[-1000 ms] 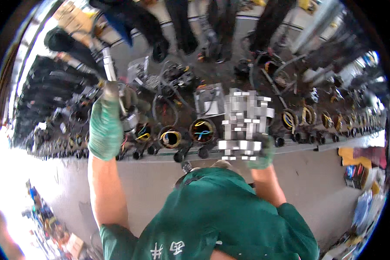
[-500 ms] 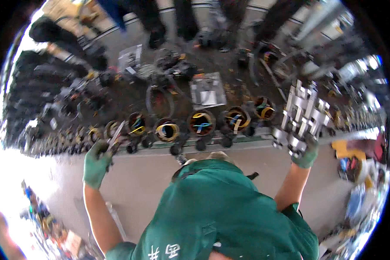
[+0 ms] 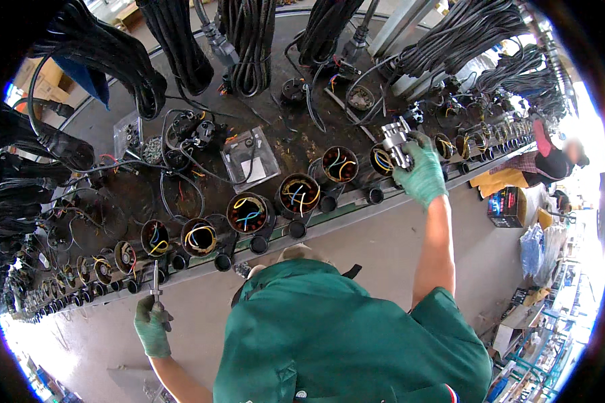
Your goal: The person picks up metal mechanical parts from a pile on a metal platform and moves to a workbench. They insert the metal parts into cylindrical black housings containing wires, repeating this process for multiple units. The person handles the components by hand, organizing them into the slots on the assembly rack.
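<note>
My left hand (image 3: 152, 327), in a pale green glove, is closed round a slim metal shaft with a collar (image 3: 156, 277). The shaft points up toward the row of round motor housings. My right hand (image 3: 421, 171), gloved alike, grips a cluster of shiny silver cylindrical parts with shafts (image 3: 396, 142) over the bench edge. Just beside that cluster is an open housing with yellow wires (image 3: 381, 161), partly covered. Between my hands stand more open housings, among them one with blue and yellow wires (image 3: 247, 213) and another with copper-coloured windings (image 3: 298, 195).
Thick bundles of black cable (image 3: 249, 47) hang over the far side of the bench. A clear plastic tray (image 3: 252, 158) and loose wired parts lie on the dark benchtop. Another person (image 3: 558, 161) is at the far right, near a dark box (image 3: 506, 207).
My view has turned and sharpened. My right hand has carried the silver parts away from me, over the housings. My left hand has lowered, its shaft now nearly upright in view.
</note>
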Tool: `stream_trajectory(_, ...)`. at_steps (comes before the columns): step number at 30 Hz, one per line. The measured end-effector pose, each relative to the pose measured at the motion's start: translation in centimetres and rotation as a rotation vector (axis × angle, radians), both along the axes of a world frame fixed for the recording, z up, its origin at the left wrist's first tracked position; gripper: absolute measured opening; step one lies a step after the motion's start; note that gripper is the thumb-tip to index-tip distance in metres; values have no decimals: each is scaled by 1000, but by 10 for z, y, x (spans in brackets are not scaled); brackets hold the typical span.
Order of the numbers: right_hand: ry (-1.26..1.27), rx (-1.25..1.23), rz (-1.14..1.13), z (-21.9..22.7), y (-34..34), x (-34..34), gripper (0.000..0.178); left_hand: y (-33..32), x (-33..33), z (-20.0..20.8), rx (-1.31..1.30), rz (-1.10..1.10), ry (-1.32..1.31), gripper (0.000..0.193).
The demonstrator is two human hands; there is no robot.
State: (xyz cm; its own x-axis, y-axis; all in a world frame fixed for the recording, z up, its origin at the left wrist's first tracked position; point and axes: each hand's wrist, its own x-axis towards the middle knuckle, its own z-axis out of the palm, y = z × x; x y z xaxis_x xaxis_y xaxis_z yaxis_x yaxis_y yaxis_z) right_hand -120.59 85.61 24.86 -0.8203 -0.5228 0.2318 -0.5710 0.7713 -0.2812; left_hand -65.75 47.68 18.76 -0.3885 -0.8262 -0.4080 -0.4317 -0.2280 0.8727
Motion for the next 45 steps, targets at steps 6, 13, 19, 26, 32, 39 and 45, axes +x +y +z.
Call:
stream_trajectory(6,-108,544,-96,-3,-41,10,70,-1,-14,-5,11,-31,6,40)
stream_trajectory(13,-121,525,-94,4,-35,13,75,8,-25,-6,3,-66,-4,39)
stream_trajectory(19,5,206,-50,14,-37,23,54,12,-28,11,-34,-114,-35,37)
stream_trajectory(26,-134,-388,842,41,-152,158,32,19,-86,49,-357,-424,22,41)
stream_trajectory(32,-333,-81,1215,23,-232,244,77,40,-124,62,-177,-418,340,64)
stream_trajectory(39,-534,-237,979,13,-240,241,78,-41,-97,13,-222,-218,242,66)
stream_trajectory(45,-931,-642,965,-1,-229,240,70,-104,-111,-25,-479,-586,-369,74)
